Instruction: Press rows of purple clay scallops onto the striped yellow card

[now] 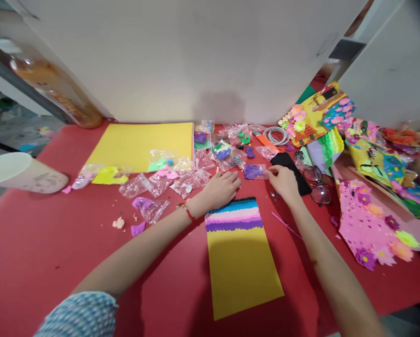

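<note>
A yellow sheet (243, 271) lies on the red table, its upper end covered with wavy clay bands (234, 217) in dark green, blue, pink and purple. My left hand (222, 189) rests palm down at the sheet's top left corner, fingers loosely extended with nothing visible in them. To its right, my right hand (283, 181) pinches the right edge of a small clear bag of purple clay (254, 172). A black phone (294, 171) lies partly behind that hand. Below the wrist is a thin purple strip (286, 224).
Clear bags with clay scraps (190, 181) spread across the back. Yellow paper (143, 145) lies back left, near a paper cup (27, 173) and an orange drink bottle (51, 84). Glasses (320, 187), a coiled white cable (277, 135) and decorated flower sheets (364, 210) occupy the right.
</note>
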{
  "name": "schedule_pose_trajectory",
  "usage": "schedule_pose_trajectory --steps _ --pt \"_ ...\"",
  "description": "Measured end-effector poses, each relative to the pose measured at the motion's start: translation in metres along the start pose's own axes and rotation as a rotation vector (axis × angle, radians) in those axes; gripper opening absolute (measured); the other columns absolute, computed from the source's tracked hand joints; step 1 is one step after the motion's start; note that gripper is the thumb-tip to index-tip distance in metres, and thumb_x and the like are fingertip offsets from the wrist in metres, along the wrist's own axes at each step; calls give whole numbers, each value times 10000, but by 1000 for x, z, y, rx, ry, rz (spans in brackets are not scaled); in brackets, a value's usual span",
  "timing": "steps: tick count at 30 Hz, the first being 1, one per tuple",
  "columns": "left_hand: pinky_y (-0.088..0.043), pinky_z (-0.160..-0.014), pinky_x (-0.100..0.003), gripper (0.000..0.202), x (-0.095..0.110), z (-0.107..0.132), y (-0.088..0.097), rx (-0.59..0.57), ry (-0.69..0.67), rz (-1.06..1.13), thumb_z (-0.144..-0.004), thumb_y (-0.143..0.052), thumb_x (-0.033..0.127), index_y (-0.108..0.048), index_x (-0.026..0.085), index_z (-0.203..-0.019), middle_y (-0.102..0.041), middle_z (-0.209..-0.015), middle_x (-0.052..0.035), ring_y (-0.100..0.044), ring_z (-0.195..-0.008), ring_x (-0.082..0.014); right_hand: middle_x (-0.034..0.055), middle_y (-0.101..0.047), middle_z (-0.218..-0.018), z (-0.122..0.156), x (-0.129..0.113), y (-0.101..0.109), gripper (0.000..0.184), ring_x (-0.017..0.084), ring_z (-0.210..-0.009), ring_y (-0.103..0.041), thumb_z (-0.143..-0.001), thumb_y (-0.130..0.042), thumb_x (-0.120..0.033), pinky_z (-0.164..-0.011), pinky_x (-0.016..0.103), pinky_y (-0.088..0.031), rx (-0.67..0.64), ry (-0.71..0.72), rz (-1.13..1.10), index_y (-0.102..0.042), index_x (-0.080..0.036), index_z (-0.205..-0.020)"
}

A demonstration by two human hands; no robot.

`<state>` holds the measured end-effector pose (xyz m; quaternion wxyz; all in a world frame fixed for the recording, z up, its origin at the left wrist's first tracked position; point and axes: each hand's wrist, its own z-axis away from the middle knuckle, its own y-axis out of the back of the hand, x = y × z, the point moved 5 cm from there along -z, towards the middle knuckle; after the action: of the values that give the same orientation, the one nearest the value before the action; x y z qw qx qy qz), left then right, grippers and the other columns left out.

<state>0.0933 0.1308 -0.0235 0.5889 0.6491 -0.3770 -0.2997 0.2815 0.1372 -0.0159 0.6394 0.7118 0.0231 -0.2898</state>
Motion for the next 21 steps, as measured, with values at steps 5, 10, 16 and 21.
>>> schedule_pose_trajectory --steps 5,10,16,21 --pt "-411 -789 -357 252 -1 -11 1 29 44 72 -899 -358 206 -587 121 -959 -610 -995 -126 -564 -901 -239 78 -702 -809 -16 -2 -14 123 222 -821 -649 -670 -644 -255 -714 301 -465 -16 -66 -68 -676 -180 -763" --pt "-449 -741 -311 277 -14 -12 12 104 136 228 -886 -326 138 -596 133 -945 -652 -913 -86 -597 -833 -200 58 -681 -709 -6 2 3 108 185 -701 -629 -656 -634 -267 -651 280 -462 -11 -16 -249 -655 -164 -682" --pt "-465 -774 -290 261 -22 -10 48 245 226 500 -892 -347 173 -585 142 -994 -648 -1005 -75 -595 -885 -167 31 -656 -678 32 -2 34 223 143 -620 -585 -669 -614 -370 -600 259 -453 -13 91 -507 -649 -153 -708" --pt "-428 -572 -217 193 -8 -2 45 163 355 1142 -785 -581 300 -621 122 -849 -619 -746 -16 -551 -641 -113 28 -655 -696 70 -28 35 269 140 -610 -576 -689 -621 -404 -582 266 -461 -133 150 -698 -683 -163 -791"
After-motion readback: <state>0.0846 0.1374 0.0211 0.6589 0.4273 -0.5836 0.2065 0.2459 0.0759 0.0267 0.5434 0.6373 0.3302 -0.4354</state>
